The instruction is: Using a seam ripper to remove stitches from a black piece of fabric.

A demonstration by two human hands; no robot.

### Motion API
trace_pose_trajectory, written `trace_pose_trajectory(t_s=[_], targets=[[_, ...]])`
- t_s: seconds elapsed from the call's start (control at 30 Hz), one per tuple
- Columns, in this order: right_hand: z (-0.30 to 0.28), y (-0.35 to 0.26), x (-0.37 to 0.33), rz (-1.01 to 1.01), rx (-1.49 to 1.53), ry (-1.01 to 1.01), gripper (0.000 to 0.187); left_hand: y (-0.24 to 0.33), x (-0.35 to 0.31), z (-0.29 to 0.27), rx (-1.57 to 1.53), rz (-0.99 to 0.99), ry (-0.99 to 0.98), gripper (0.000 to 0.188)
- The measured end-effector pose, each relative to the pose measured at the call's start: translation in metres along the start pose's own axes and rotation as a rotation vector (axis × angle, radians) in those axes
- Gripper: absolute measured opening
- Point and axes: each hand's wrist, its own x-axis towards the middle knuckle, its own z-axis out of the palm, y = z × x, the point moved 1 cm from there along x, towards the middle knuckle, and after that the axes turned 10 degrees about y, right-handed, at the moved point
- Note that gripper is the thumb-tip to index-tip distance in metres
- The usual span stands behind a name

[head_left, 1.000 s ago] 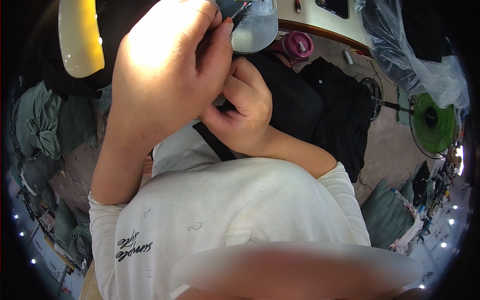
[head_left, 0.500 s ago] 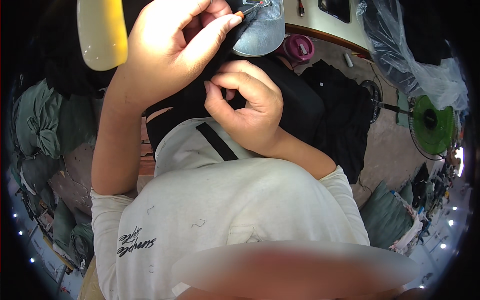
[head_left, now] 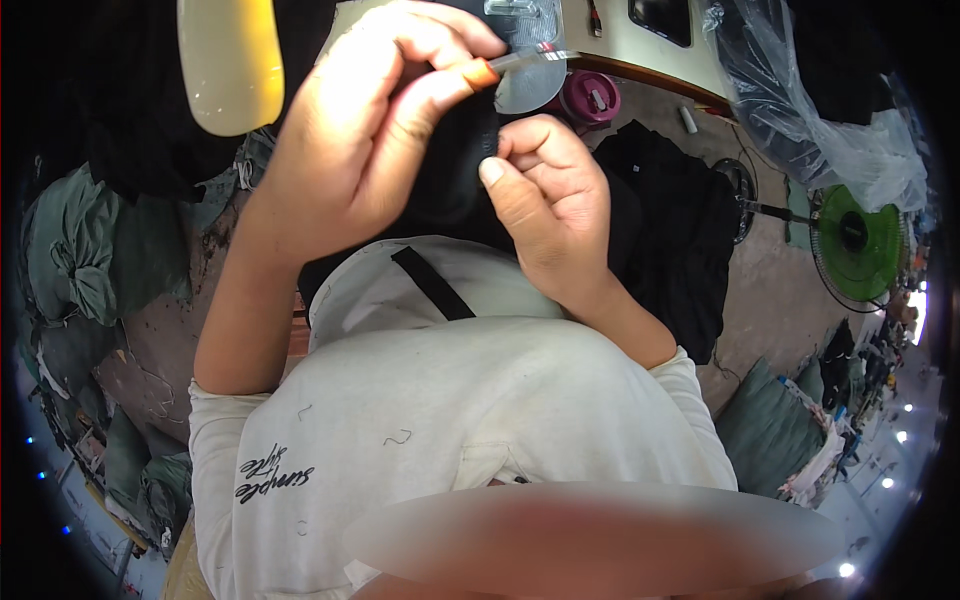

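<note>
Between the thumb and fingers of my left hand [head_left: 360, 140] is a slim seam ripper [head_left: 515, 60], with an orange end, a clear shaft, a bit of red and a thin metal tip pointing right. A piece of black fabric [head_left: 450, 165] hangs below and between my hands. My right hand [head_left: 565, 195], lower and to the right, pinches the ribbed edge of that fabric between thumb and fingers. Whether my left fingers also grip the fabric is hidden. Behind the tool lies a shiny metal plate [head_left: 530, 92] at the table's near edge.
A pale table [head_left: 610, 48] at the top bears a dark-screened device [head_left: 662, 18]. Beside it are a magenta cup [head_left: 590, 100] and clear plastic sheeting [head_left: 800, 120]. Black garments [head_left: 670, 250] and a green fan [head_left: 858, 240] stand right. A glossy cream-yellow object [head_left: 230, 70] hangs upper left.
My left hand has drawn the seam ripper back from the metal plate, slightly down and right. My right hand has moved up and right and now pinches the black fabric's edge.
</note>
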Motion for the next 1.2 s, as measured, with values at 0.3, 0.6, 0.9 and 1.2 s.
trace_pose_trajectory(t_s=[0.3,0.6,0.9,1.2], targets=[[-0.003,-0.031,-0.002,-0.231,-0.345,-0.026,0.012,0.006,-0.023,0.009,-0.495,-0.398,-0.053,0.020],[-0.005,-0.012,-0.006,-0.308,-0.396,-0.054,0.011,0.009,-0.044,-0.005,-0.917,-0.789,0.184,0.012],[-0.009,0.032,-0.011,-0.661,-0.648,0.032,0.021,-0.007,-0.053,-0.002,-1.549,-0.624,0.059,0.019],[-0.005,0.042,-0.013,-0.885,-0.840,0.133,0.038,-0.013,-0.056,-0.006,-1.781,-0.666,-0.007,0.013]])
